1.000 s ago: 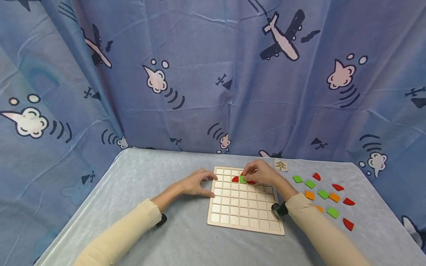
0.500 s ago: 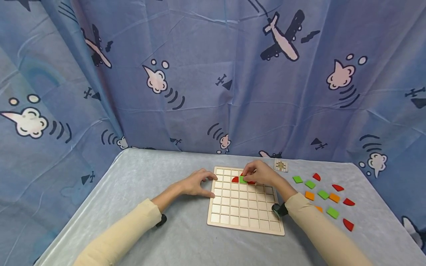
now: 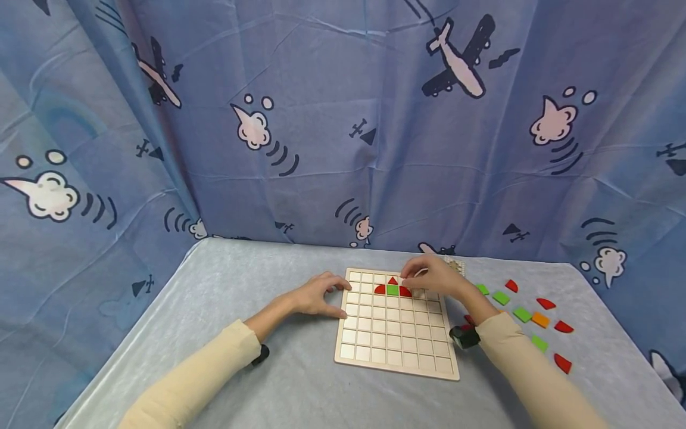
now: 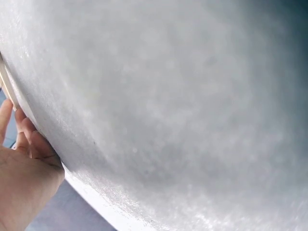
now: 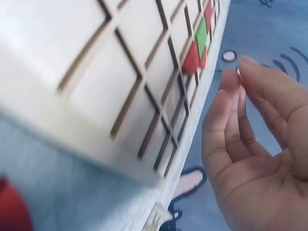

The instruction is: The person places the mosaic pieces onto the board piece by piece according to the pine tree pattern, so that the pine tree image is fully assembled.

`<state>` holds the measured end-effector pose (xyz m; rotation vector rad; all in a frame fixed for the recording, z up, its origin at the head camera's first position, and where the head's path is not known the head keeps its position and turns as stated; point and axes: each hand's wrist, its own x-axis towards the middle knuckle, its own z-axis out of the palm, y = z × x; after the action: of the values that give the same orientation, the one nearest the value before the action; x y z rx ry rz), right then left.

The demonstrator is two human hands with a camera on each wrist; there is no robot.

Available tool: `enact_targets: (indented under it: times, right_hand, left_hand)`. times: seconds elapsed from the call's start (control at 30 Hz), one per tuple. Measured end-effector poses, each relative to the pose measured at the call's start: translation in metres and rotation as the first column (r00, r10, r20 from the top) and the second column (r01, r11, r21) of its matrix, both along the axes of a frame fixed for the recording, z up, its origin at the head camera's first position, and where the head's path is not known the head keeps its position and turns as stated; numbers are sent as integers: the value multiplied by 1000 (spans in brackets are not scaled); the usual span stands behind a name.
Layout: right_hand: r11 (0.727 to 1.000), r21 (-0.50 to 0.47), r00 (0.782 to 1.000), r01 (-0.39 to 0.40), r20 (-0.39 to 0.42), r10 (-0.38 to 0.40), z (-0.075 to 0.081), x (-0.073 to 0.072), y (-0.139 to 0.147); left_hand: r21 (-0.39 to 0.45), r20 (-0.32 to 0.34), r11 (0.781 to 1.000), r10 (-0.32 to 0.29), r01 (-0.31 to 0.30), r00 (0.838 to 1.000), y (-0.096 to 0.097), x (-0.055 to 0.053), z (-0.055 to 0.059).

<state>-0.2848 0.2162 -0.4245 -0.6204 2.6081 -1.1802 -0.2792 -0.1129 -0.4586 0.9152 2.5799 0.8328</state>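
Note:
A wooden grid board (image 3: 391,342) lies on the table. In its upper rows sit a green square tile (image 3: 393,290), a red triangle (image 3: 393,280) above it, and a red rounded piece (image 3: 380,289) on the left, with another red rounded piece (image 3: 405,291) on the right. My left hand (image 3: 315,295) rests at the board's left edge, thumb and index finger spread along the rim. Just right of the filled cells hovers my right hand (image 3: 433,275), its fingers loosely bent and nothing between them. The right wrist view shows these fingertips (image 5: 219,108) bare, away from the tiles.
Loose pieces lie right of the board, among them a green square (image 3: 501,298), an orange square (image 3: 540,319) and a red rounded piece (image 3: 563,326). My right arm covers some. Behind the right hand, a small patterned card (image 3: 458,264) is partly hidden. A printed curtain (image 3: 300,119) hangs behind.
My right hand has let go of the green tile and moved slightly right, uncovering the red triangle and right red piece. The left hand stays at the board's edge.

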Motion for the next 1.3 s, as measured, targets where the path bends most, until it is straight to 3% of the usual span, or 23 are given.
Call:
enact_targets:
  times: [0.3,0.73,0.93,1.3]
  right_hand:
    - [995,35,995,94,26,-95,6,13,41]
    - [990,82,993,114,28,-116,6,39,103]
    - [981,130,987,141,53,-149,3,49,123]
    - [962,201,981,184,27,-193,-5,64,155]
  left_hand:
    - [-16,-1,1000,3,-3,1000,1,0,1]
    - [-3,19,1000,8,-8,1000,0,0,-1]
    - [-4,21,1000,10,-10,1000,0,-1,0]
    - [-4,19,1000,6,-6,1000,1,-1,0]
